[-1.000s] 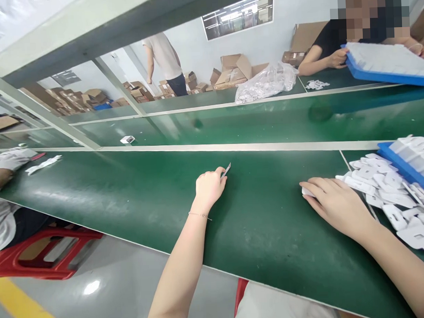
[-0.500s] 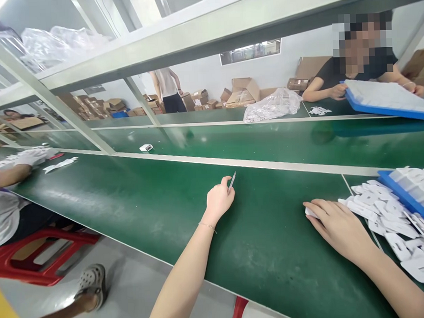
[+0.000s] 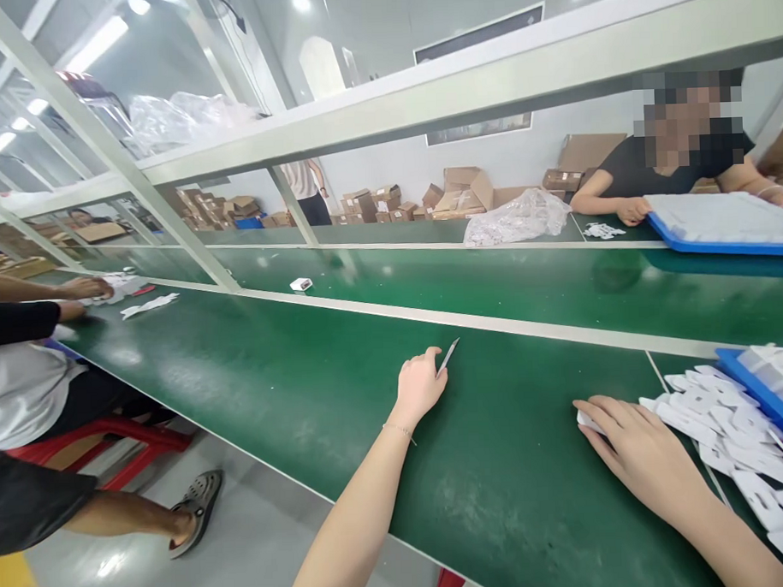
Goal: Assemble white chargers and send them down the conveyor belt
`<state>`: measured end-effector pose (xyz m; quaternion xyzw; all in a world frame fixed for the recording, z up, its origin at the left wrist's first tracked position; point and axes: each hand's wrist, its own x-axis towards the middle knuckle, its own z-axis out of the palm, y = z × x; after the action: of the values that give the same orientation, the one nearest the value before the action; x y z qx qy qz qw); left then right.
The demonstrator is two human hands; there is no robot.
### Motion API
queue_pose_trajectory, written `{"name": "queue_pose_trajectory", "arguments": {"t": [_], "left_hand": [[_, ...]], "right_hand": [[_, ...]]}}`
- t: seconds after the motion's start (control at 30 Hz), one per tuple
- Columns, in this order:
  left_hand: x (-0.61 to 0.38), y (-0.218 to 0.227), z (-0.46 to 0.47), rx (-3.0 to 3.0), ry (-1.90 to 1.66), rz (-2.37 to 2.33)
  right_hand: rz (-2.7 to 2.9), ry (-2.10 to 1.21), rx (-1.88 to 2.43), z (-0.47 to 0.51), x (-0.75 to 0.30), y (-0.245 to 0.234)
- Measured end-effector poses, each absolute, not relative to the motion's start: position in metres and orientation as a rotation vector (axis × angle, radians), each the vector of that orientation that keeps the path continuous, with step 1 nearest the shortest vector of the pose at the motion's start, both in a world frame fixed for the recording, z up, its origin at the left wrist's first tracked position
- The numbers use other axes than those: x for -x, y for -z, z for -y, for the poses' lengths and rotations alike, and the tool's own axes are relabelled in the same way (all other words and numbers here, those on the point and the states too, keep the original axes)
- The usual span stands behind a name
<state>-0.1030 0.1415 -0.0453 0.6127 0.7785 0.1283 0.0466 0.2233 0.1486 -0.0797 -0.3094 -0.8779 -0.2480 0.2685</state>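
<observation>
My left hand [image 3: 422, 383] is closed around a slim, pointed, silvery tool [image 3: 448, 356] that looks like a craft knife. Its tip points away over the green tabletop [image 3: 493, 461]. Over to the right, my right hand [image 3: 644, 452] rests low on the table, its fingers curled over a small white plastic piece [image 3: 587, 420], mostly hidden beneath them. Just beyond that hand lies a heap of flat white plastic parts [image 3: 723, 415], some with square holes. A blue tray [image 3: 751, 384] holding white pieces borders the heap.
A pale rail [image 3: 431, 315] divides the table lengthwise, and a shelf beam [image 3: 424, 112] crosses above. A small white device [image 3: 301, 285] sits past the rail. Opposite, a person holds a blue tray [image 3: 717, 241]; at left, another person's hand [image 3: 86, 289] works over white parts.
The view has tilted up and left, so things sit lower and farther right. Both my hands keep their holds. The person opposite has lowered the blue tray; more of the left co-worker shows.
</observation>
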Motion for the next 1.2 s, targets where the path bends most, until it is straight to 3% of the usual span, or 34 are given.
{"name": "queue_pose_trajectory", "arguments": {"t": [1.2], "left_hand": [[0.107, 0.064, -0.149, -1.940, -0.589, -2.423]], "right_hand": [[2.415, 0.589, 0.834, -0.158, -0.235, 0.093]]}}
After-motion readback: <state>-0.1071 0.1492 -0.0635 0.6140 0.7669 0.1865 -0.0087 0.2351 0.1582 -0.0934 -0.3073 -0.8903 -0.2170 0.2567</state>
